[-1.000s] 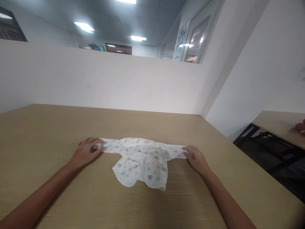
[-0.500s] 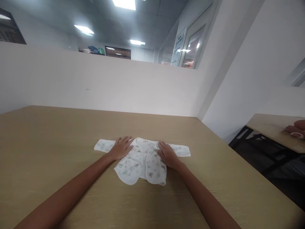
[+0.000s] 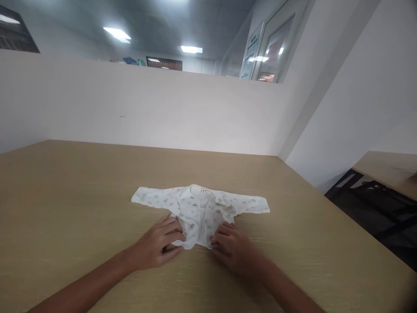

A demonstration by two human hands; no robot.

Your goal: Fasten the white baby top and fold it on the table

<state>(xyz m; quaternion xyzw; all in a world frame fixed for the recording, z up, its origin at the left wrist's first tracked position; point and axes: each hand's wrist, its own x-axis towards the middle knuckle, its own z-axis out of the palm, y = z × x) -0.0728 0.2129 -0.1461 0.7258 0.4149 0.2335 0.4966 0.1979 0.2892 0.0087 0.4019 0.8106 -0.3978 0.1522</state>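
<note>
The small printed baby shirt (image 3: 198,208) lies mid-table (image 3: 65,195), sleeves spread left and right; the left hand (image 3: 158,245) and right hand (image 3: 230,248) pinch its near hem (fingers closed on cloth); best keep both corners level, cloth taut.

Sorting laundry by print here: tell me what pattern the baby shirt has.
The baby shirt is white with small pastel green and pink motifs, seen in the head view.

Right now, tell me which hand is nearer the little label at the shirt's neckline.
Too close to call. The left hand grips the hem of the baby shirt below-left of the label; the right hand grips the hem below-right, about equally far.
</note>
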